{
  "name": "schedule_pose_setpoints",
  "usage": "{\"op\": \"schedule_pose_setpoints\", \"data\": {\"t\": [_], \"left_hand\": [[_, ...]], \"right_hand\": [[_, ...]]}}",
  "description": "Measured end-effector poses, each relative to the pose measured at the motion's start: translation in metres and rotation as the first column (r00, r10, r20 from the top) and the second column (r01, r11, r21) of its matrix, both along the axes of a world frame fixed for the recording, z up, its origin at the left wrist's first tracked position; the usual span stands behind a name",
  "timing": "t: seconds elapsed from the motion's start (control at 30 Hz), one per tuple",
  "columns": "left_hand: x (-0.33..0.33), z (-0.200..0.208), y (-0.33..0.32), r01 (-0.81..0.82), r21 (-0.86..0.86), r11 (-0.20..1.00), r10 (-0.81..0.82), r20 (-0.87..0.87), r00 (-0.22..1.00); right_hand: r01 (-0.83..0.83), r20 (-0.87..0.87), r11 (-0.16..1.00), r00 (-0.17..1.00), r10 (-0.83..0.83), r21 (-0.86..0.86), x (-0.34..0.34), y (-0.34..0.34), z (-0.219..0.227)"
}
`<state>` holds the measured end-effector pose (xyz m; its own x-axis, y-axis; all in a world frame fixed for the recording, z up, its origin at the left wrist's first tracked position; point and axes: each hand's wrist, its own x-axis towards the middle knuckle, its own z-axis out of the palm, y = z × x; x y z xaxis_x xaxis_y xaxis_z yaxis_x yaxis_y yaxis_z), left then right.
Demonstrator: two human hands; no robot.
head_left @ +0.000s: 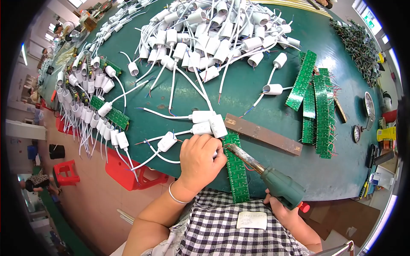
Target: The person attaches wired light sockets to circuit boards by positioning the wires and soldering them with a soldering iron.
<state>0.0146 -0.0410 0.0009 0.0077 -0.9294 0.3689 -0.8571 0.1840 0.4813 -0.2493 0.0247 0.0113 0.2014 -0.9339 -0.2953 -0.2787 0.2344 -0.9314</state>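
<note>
My left hand (200,158) is closed at the left edge of a green circuit board strip (237,177), with thumb and fingers pinched round a white lamp socket that they mostly cover. A white cable runs into that hand from the left. In my right hand (282,210) is a soldering iron (282,186) with a green handle, held from below. Its metal tip reaches the upper part of the board, close to my left fingertips. Just beyond, a white lamp socket (218,126) stands at the board's top end, with other cabled sockets beside it.
A brown bar (263,134) lies past the board. A large heap of white sockets (213,36) covers the far middle; more sockets wired to boards (92,85) hang over the left edge. Green board strips (322,113) and small metal dishes (368,103) lie right. A red stool (128,170) stands below.
</note>
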Motion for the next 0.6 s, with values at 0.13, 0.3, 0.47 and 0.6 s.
{"op": "schedule_pose_setpoints", "data": {"t": [0.13,0.3,0.47,0.6], "left_hand": [[0.001,0.000,0.001,-0.005,0.007,1.000,0.005,0.001,1.000],[0.001,-0.001,0.001,-0.004,-0.011,1.000,0.004,-0.002,1.000],[-0.002,-0.008,-0.008,0.063,-0.007,0.998,-0.063,-0.017,0.998],[0.005,-0.009,-0.001,0.017,0.044,0.999,-0.016,-0.012,1.000]], "right_hand": [[0.031,0.032,0.999,0.999,-0.033,0.042,0.001,0.002,0.000],[-0.068,-0.046,0.998,0.997,0.069,0.016,0.000,-0.002,0.007],[0.178,0.230,0.960,0.965,-0.127,-0.217,-0.015,-0.007,0.010],[0.504,0.417,0.805,0.835,-0.361,-0.313,-0.044,-0.025,0.027]]}}
